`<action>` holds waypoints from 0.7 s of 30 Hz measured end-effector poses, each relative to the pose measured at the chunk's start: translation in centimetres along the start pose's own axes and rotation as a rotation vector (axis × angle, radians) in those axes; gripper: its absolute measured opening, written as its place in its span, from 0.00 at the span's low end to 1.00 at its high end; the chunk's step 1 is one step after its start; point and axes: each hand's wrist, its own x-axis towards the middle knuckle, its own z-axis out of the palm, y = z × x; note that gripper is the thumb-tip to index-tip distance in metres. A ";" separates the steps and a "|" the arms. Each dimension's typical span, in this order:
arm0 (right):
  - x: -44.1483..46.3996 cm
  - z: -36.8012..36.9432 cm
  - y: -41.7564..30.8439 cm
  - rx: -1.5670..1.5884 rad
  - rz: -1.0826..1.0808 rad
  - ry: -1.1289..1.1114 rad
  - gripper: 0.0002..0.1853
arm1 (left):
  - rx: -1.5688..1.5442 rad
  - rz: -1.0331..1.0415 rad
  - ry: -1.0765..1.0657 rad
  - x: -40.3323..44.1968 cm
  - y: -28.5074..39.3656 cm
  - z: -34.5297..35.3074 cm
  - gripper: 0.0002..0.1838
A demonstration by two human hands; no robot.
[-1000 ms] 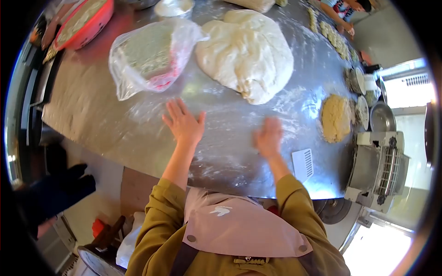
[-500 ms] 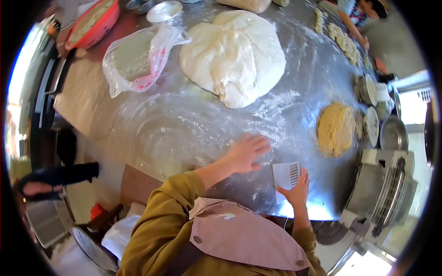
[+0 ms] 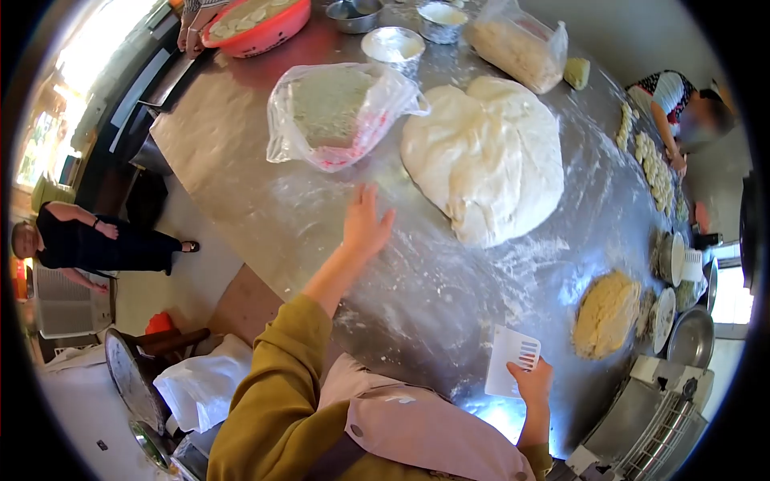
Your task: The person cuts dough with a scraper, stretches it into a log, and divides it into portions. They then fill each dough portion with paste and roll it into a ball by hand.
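My left hand (image 3: 367,224) is over the metal table (image 3: 281,232), fingers apart and holding nothing, just below a clear plastic bag (image 3: 333,112) with pale green contents. My right hand (image 3: 533,381) grips a white slotted scraper (image 3: 507,353) by its right side, low on the table. A large mound of white dough (image 3: 485,160) lies up and to the right of my left hand. Above and right of the scraper sits a yellow dough lump (image 3: 607,314).
A red basin (image 3: 257,26), metal bowls (image 3: 393,48) and a bagged tan mass (image 3: 517,44) stand at the back. Bowls (image 3: 691,337) and a metal machine (image 3: 650,417) line the right. One person (image 3: 678,104) works at far right; another (image 3: 104,236) stands left.
My right hand has taken hold of the scraper and lifted its grip to the side. My left hand has swung left and forward, towards the plastic bag. The view has turned.
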 end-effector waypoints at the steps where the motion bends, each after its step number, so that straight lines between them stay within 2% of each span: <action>1: 0.1 0.5 -1.4 0.044 -0.006 0.011 0.21 | 0.013 0.051 0.093 1.6 -1.3 -0.6 0.35; 2: 0.1 1.0 -2.9 0.089 -0.008 0.021 0.19 | 0.027 0.102 0.183 2.8 -2.4 -1.2 0.35; 5: -0.1 2.6 -9.5 0.107 -0.060 0.057 0.18 | -0.115 0.105 0.130 5.1 -1.9 -3.6 0.35; 8: 0.5 3.7 -16.4 0.118 -0.213 0.056 0.16 | -0.186 0.191 0.207 7.0 -2.2 -3.4 0.36; 11: 2.2 4.4 -21.3 0.075 -0.353 0.068 0.14 | -0.256 0.098 0.086 9.0 -2.3 -3.8 0.39; 14: 3.4 5.3 -25.0 0.109 -0.463 0.070 0.13 | -0.138 0.119 0.237 8.8 -2.2 -1.2 0.40; 15: 3.8 5.7 -26.1 0.104 -0.480 0.071 0.13 | -0.207 0.081 0.248 9.0 -1.7 -1.2 0.39; 21: 4.9 6.8 -30.1 -0.056 -0.563 0.131 0.12 | -0.389 0.014 0.127 14.0 -2.9 -1.4 0.36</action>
